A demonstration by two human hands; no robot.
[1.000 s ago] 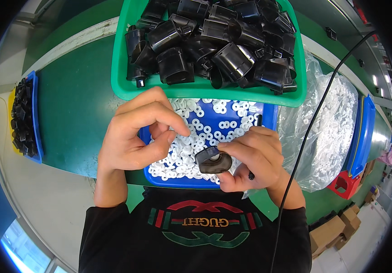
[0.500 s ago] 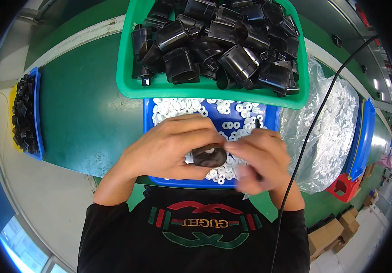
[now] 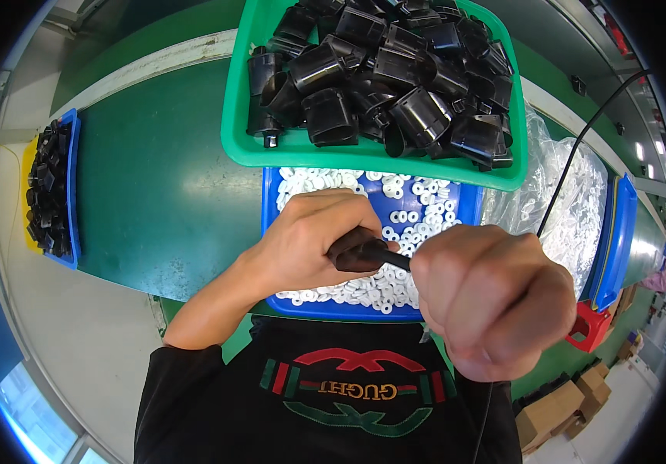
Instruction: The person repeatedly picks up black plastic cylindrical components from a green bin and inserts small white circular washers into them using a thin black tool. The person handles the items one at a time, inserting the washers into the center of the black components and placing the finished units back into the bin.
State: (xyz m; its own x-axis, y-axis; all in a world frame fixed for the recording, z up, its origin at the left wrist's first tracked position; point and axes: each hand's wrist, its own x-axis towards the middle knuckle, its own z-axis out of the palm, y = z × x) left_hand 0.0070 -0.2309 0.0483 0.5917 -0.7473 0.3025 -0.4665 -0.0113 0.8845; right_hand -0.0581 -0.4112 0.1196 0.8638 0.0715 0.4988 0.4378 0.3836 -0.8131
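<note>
My left hand [image 3: 310, 236] is closed round a hollow black plastic housing [image 3: 350, 254], its open end turned toward my right hand. My right hand [image 3: 495, 301] is a fist, held high and near, wrapped round a black rod-shaped tool [image 3: 398, 260]. The shaft points left and its end meets the opening of the housing; how deep it reaches is hidden. The tool's handle is covered by my fingers. Under both hands lies a blue tray [image 3: 340, 312] with many small white ring washers [image 3: 317, 180].
A green bin [image 3: 333, 157] heaped with black housings [image 3: 421, 116] stands beyond the tray. To the right are a clear plastic bag [image 3: 565, 232] and another blue tray [image 3: 617, 240]. A black cable [image 3: 580, 143] hangs down on the right. Black parts fill a tray [image 3: 74, 193] far left.
My right hand has risen toward the camera and moved right, closing into a fist round the tool. The tool's shaft now meets the housing. My left hand still holds the housing, now tilted.
</note>
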